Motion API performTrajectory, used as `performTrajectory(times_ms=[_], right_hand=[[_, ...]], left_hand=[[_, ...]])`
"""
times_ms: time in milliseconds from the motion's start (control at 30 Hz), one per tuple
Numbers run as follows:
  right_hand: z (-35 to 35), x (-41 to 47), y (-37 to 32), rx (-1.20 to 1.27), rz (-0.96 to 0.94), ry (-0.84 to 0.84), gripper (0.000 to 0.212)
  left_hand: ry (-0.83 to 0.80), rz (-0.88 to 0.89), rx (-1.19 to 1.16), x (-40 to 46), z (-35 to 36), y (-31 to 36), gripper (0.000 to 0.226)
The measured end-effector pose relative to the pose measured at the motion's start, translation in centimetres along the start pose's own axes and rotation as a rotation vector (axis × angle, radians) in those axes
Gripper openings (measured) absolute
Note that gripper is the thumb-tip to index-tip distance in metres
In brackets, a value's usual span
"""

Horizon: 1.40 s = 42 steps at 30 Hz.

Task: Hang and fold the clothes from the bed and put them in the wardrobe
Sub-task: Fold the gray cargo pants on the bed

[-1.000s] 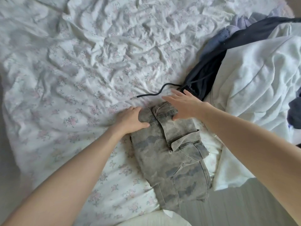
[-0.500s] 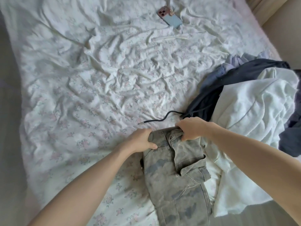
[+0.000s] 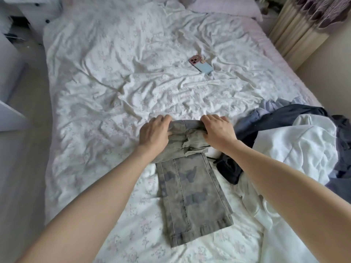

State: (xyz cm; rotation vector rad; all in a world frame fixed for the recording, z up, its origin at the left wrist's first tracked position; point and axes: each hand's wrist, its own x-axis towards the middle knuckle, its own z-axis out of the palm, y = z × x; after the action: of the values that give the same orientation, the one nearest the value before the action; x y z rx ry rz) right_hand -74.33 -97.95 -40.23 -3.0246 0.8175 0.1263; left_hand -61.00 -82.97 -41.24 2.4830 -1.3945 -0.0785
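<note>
Grey camouflage trousers (image 3: 191, 198) lie lengthwise on the bed (image 3: 114, 95) with their hem toward me. The waist end is bunched over the legs. My left hand (image 3: 154, 133) grips the left side of that bunched end, fingers curled over its far edge. My right hand (image 3: 218, 130) grips its right side the same way. A pile of clothes sits to the right: a white garment (image 3: 296, 149), a dark navy garment (image 3: 284, 116) and a dark piece with a cord (image 3: 229, 169).
A phone (image 3: 201, 65) lies on the floral sheet beyond my hands. Pillows (image 3: 224, 6) are at the head of the bed. White furniture (image 3: 11, 76) stands on the left across a strip of floor. A curtain (image 3: 296, 29) hangs at the right.
Both hands went from resting on the trousers' waistband to gripping it and pulled it further up the bed. The legs now lie stretched out toward me. My view lifted, showing the phone and pillows.
</note>
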Motion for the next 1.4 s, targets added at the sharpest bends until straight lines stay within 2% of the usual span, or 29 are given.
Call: performTrajectory(times_ms=[200,433,500,633,700,767,833,967,1000,1067,1133,1200,1300,1400], right_hand=[[2.6,-7.1,0.8,-0.018,-0.021,-0.009,0.038],[5.7,-16.3,-0.1,-0.046,-0.066,-0.004,0.045],[7.3,-18.3,-0.7,-0.058,-0.062,-0.036,0.049],[9.6,-21.9,-1.5,-0.058,-0.029,-0.106,0.054],[10.8,-23.5,-1.9,-0.055,-0.019,-0.147,0.055],[11.8,-24.5,-2.4,-0.047,0.002,-0.166,0.053],[13.0,-25.2,-2.8,-0.037,0.038,-0.183,0.049],[14.2,-26.4,-3.6,-0.016,0.076,-0.255,0.047],[14.3,-26.5,-3.8,0.009,0.101,-0.249,0.042],[14.0,-26.0,-4.3,0.099,0.16,-0.17,0.022],[13.5,-24.6,-4.5,0.171,0.216,-0.046,0.028],[13.1,-22.6,-4.5,0.196,0.226,0.036,0.034],[13.8,-19.1,-4.4,0.217,0.187,0.008,0.048],[15.7,-15.2,-3.7,0.2,0.175,-0.086,0.052]], left_hand=[[-0.055,0.12,-0.133,-6.7,1.4,1.9,0.036],[-0.083,0.288,-0.131,-14.8,3.6,4.9,0.053],[-0.084,0.322,-0.131,-16.7,4.9,5.2,0.047],[-0.091,0.375,-0.137,-20.3,6.8,5.5,0.021],[-0.131,0.398,-0.11,-21.6,7.7,5.6,0.027],[-0.192,0.4,-0.09,-22.6,8.6,5.5,0.042],[-0.306,0.409,-0.051,-23.1,9.6,5.6,0.046],[-0.654,0.388,0.033,-23.6,10.9,5.0,0.046],[-0.654,0.385,0.005,-23.5,11.0,5.0,0.041],[-0.476,0.398,-0.04,-23.2,11.0,5.2,0.028],[-0.244,0.334,-0.064,-22.4,11.6,5.4,0.026],[-0.131,0.251,-0.047,-21.0,12.2,5.7,0.033],[-0.166,0.118,-0.037,-18.5,13.8,6.4,0.049],[-0.211,0.014,-0.005,-15.9,15.8,6.7,0.054]])
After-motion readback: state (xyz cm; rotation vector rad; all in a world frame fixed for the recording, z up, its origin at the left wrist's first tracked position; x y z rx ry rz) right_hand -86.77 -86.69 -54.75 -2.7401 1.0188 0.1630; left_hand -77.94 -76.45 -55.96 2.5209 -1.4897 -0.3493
